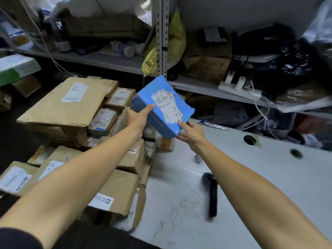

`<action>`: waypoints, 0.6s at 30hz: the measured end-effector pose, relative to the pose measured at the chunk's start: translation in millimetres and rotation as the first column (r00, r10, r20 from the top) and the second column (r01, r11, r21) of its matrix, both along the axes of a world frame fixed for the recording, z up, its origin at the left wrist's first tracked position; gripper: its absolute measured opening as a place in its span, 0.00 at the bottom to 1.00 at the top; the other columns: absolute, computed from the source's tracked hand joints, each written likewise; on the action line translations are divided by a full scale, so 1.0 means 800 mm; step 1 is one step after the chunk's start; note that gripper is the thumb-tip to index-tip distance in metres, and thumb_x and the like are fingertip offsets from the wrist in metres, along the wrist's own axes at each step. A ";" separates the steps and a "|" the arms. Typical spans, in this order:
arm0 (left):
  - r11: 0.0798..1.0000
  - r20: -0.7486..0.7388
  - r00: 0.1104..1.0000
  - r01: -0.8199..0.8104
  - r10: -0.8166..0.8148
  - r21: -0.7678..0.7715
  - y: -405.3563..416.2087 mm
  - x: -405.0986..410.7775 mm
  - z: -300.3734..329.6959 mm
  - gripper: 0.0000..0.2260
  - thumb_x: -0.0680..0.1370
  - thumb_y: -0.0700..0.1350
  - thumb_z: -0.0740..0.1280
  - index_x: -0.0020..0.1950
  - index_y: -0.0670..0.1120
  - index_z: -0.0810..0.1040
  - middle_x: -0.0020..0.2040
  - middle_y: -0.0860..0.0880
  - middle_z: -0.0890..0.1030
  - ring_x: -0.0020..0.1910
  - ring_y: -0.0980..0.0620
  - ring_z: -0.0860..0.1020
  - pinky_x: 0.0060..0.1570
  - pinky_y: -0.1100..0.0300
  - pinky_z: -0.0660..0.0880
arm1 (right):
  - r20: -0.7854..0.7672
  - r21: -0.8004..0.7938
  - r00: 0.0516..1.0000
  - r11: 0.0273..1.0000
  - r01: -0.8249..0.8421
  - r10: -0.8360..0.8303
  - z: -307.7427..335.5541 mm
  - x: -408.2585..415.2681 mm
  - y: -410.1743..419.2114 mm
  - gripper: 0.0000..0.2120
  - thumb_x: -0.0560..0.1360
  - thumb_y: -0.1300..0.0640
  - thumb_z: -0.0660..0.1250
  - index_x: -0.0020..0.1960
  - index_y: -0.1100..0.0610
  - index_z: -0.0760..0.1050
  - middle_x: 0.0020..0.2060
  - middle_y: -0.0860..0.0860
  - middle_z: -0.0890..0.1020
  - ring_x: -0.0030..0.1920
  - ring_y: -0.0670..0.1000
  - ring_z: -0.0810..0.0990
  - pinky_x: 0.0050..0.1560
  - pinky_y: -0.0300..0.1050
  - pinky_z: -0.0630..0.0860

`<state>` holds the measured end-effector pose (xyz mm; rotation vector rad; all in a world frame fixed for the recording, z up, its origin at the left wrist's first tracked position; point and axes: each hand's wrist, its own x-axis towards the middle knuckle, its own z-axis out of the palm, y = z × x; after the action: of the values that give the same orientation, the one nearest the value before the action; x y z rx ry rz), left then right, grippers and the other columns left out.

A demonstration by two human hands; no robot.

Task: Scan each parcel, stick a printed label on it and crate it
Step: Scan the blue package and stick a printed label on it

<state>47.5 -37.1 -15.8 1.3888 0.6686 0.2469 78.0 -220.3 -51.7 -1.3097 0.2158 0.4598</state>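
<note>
Hands both grip blue plastic mailer parcel (162, 106), held tilted in the air above the left edge of the white worktable (242, 169). Left hand (137, 116) clamps its left side, right hand (190, 133) its lower corner. White shipping label (166, 106) carries barcodes; text too blurred to read. Black handheld scanner (212, 191) lies on the table. Brown cardboard boxes (71, 112) stacked left, labels illegible.

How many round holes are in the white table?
2. One hole is near the white table's far edge; the other hole is to its right, nearer the camera. More could lie outside the view.
</note>
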 end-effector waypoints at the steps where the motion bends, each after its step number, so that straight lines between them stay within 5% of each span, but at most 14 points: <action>1: 0.999 0.020 0.999 0.038 -0.038 -0.032 -0.014 -0.003 0.001 0.44 0.60 0.52 0.81 0.72 0.46 0.68 0.62 0.50 0.80 0.60 0.49 0.80 0.58 0.52 0.79 | 0.015 0.013 0.999 0.999 0.031 -0.031 0.007 -0.012 -0.006 0.15 0.82 0.59 0.66 0.68 0.60 0.74 0.52 0.49 0.84 0.55 0.58 0.85 0.41 0.44 0.85; 4: 0.977 0.024 0.982 0.191 -0.189 -0.098 -0.057 -0.022 0.002 0.48 0.61 0.50 0.82 0.76 0.52 0.61 0.62 0.50 0.80 0.59 0.47 0.81 0.49 0.45 0.82 | 0.036 0.024 0.990 0.991 0.132 -0.133 0.015 -0.050 -0.024 0.13 0.82 0.59 0.65 0.66 0.60 0.74 0.53 0.51 0.83 0.58 0.59 0.84 0.40 0.43 0.85; 6: 0.965 0.034 0.974 0.226 -0.224 -0.130 -0.082 -0.041 -0.002 0.41 0.68 0.44 0.80 0.75 0.52 0.60 0.62 0.49 0.79 0.59 0.46 0.80 0.48 0.43 0.82 | 0.062 -0.034 0.981 0.982 0.187 -0.184 0.011 -0.079 -0.046 0.15 0.82 0.57 0.66 0.67 0.60 0.74 0.54 0.51 0.83 0.57 0.59 0.84 0.42 0.44 0.85; 12: 0.931 -0.053 0.944 0.311 -0.326 -0.193 -0.117 -0.109 -0.055 0.28 0.71 0.41 0.75 0.66 0.55 0.68 0.60 0.47 0.80 0.55 0.42 0.81 0.46 0.35 0.81 | 0.108 -0.436 0.940 0.834 0.337 -0.323 -0.057 -0.172 -0.129 0.19 0.83 0.42 0.56 0.53 0.53 0.80 0.46 0.52 0.84 0.44 0.54 0.82 0.46 0.48 0.78; 15: 0.903 -0.099 0.907 0.387 -0.410 -0.187 -0.126 -0.146 -0.085 0.25 0.73 0.38 0.72 0.63 0.58 0.70 0.59 0.49 0.81 0.53 0.43 0.82 0.42 0.40 0.82 | 0.092 -0.597 0.905 0.704 0.383 -0.415 -0.104 -0.216 -0.170 0.11 0.80 0.55 0.58 0.49 0.55 0.79 0.44 0.50 0.81 0.47 0.54 0.78 0.46 0.45 0.72; 18: 0.891 -0.159 0.884 0.406 -0.439 -0.203 -0.128 -0.167 -0.107 0.28 0.74 0.36 0.68 0.68 0.60 0.69 0.55 0.52 0.83 0.44 0.49 0.82 0.35 0.51 0.79 | -0.019 -0.654 0.926 0.705 0.274 -0.378 -0.134 -0.222 -0.195 0.09 0.78 0.55 0.66 0.56 0.56 0.76 0.49 0.51 0.81 0.49 0.54 0.78 0.50 0.44 0.72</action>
<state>-86.0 -139.7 -101.5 1.3730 0.5183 -0.2975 -99.9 -375.9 -159.0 -1.8660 0.7847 0.1704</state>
